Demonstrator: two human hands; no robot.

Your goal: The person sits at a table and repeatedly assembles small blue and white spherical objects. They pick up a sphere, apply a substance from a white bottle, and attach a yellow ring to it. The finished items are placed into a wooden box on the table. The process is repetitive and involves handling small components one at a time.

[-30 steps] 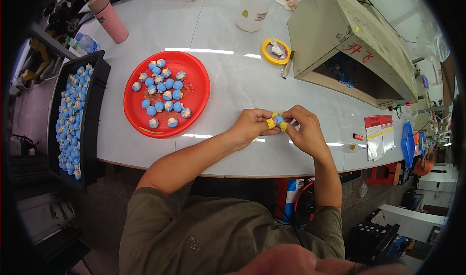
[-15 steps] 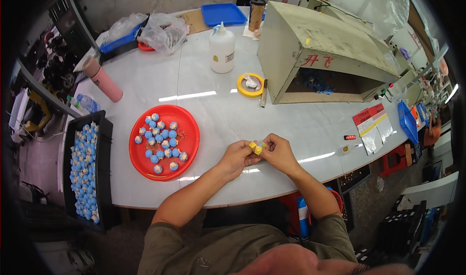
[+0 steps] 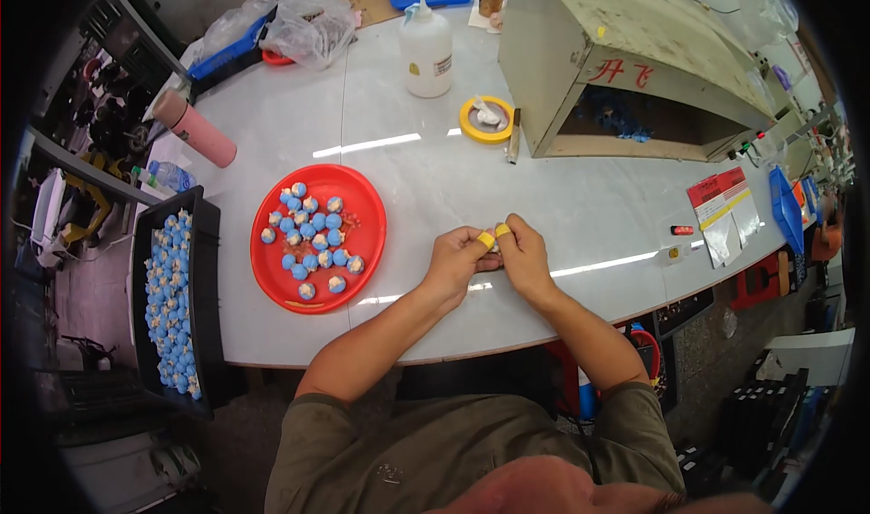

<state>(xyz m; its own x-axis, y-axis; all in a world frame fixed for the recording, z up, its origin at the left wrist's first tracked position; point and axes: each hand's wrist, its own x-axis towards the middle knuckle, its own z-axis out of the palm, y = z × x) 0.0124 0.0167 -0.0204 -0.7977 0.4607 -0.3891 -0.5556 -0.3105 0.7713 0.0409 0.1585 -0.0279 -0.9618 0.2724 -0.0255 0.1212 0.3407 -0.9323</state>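
Observation:
Over the front of the table, my left hand [image 3: 453, 262] and my right hand [image 3: 527, 258] meet with their fingers curled and pressed together. Yellow bands, which look like tape, wrap both thumb tips, and the thumbs lie side by side. Whatever is pinched under them is hidden by the fingers. Left of my hands stands a round red tray [image 3: 370, 215] with several small blue balls [image 3: 336, 237] patched with cream colour. More such balls fill a long black bin [image 3: 209, 278] at the far left.
Beyond my hands are a roll of yellow tape [image 3: 468, 124], a white squeeze bottle [image 3: 426, 56] and a large box-shaped cabinet [image 3: 553, 79] with an open front. A pink flask [image 3: 204, 133] stands back left. Red-and-white packets [image 3: 720, 201] lie on the right, near a small red item [image 3: 682, 230].
My hands have drawn closer together, and the thumbs now lie side by side over a small bluish thing that showed between the fingertips before. The whole view has shifted slightly.

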